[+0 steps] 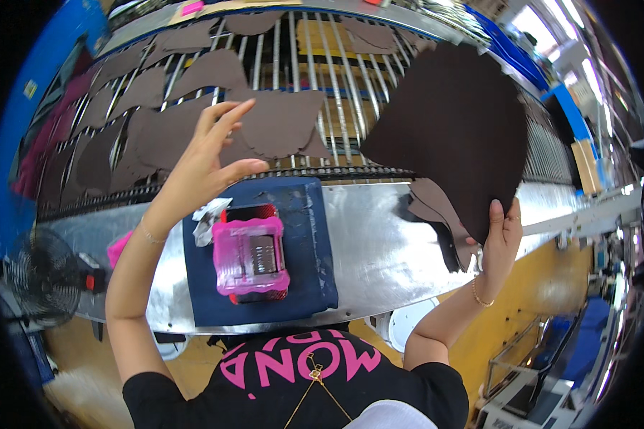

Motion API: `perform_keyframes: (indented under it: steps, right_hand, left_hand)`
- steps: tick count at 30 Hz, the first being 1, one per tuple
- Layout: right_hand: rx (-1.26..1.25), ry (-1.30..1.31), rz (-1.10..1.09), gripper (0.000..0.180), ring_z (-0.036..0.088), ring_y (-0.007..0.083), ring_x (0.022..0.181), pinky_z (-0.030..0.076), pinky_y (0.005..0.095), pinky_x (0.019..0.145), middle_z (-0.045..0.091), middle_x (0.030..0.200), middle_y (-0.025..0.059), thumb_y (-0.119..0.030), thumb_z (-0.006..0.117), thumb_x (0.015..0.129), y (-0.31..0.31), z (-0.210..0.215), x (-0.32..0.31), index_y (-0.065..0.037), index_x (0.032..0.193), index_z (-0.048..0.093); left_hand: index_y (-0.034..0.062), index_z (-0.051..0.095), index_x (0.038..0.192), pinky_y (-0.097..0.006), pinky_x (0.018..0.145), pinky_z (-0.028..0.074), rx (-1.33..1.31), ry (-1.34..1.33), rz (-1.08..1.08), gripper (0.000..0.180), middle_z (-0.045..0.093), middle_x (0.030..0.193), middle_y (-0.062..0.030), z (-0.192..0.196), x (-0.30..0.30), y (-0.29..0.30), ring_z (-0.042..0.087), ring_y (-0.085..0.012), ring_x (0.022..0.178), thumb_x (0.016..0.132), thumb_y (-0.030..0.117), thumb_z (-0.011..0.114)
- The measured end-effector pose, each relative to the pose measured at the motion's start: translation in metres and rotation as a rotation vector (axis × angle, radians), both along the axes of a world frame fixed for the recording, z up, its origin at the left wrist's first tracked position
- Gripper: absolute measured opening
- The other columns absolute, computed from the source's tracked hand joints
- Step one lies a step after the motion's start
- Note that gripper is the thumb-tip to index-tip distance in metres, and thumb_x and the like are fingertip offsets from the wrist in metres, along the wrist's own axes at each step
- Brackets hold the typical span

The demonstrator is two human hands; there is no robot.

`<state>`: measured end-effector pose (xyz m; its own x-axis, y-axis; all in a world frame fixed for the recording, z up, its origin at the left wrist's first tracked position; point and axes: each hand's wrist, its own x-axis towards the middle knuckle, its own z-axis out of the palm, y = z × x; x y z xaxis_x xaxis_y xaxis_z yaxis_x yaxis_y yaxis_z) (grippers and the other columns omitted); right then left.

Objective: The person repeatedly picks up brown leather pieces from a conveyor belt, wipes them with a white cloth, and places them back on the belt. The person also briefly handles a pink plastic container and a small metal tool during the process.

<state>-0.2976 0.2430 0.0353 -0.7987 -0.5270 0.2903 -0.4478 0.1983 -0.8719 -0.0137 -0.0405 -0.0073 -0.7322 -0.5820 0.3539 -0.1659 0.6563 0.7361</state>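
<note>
My right hand (504, 232) grips the lower corner of a large dark brown flat cut panel (458, 121), holding it raised on the right with the thumb on its face. Just below that panel, a smaller stack of lighter brown cut pieces (436, 204) lies at the metal table's edge, close to my right hand. My left hand (211, 146) is in the air with fingers apart and holds nothing. Behind it, brown cut pieces (283, 121) lie on a rack of metal bars (333, 86).
A dark blue mat (311, 250) lies on the metal table (376, 243). On it sits a pink wavy-edged box (229, 257) with red parts and a ridged roller, beside crumpled white paper (206, 222). A black fan (46, 279) stands at left.
</note>
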Motion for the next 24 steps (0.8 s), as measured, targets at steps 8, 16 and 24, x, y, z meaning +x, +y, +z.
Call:
perform_keyframes:
  steps: [8, 16, 24]
  right_hand:
    - [-0.197, 0.318, 0.711, 0.036, 0.065, 0.0154, 0.084, 0.052, 0.0232, 0.071, 0.063, 0.099, 0.0118, -0.008, 0.061, 0.091, -0.110, -0.057, 0.094, 0.002, 0.122, 0.046]
    - [-0.122, 0.464, 0.991, 0.016, 0.066, 0.0283, 0.073, 0.051, 0.0327, 0.065, 0.068, 0.083, 0.0142, -0.005, 0.073, 0.075, -0.136, -0.086, 0.158, -0.002, 0.089, 0.067]
    - [0.032, 0.608, 0.940, 0.030, 0.067, 0.0244, 0.076, 0.052, 0.0315, 0.068, 0.070, 0.087, 0.0091, -0.001, 0.068, 0.066, -0.095, -0.084, 0.119, -0.007, 0.096, 0.068]
  left_hand:
    - [-0.0012, 0.061, 0.108, -0.020, 0.047, 0.047, 0.412, 0.180, 0.177, 0.025, 0.065, 0.080, -0.0049, 0.042, 0.105, -0.001, 0.061, -0.0077, 0.058, 0.092, 0.018, 0.061]
    - [0.0001, 0.063, 0.100, -0.017, 0.051, 0.042, 0.167, 0.091, 0.563, 0.015, 0.062, 0.074, 0.0001, 0.041, 0.212, 0.041, 0.058, -0.0042, 0.060, 0.089, 0.010, 0.063]
    - [-0.0007, 0.064, 0.093, -0.021, 0.047, 0.045, 0.322, -0.070, 0.405, 0.008, 0.063, 0.073, -0.0025, -0.013, 0.187, 0.059, 0.065, -0.0096, 0.060, 0.088, 0.004, 0.060]
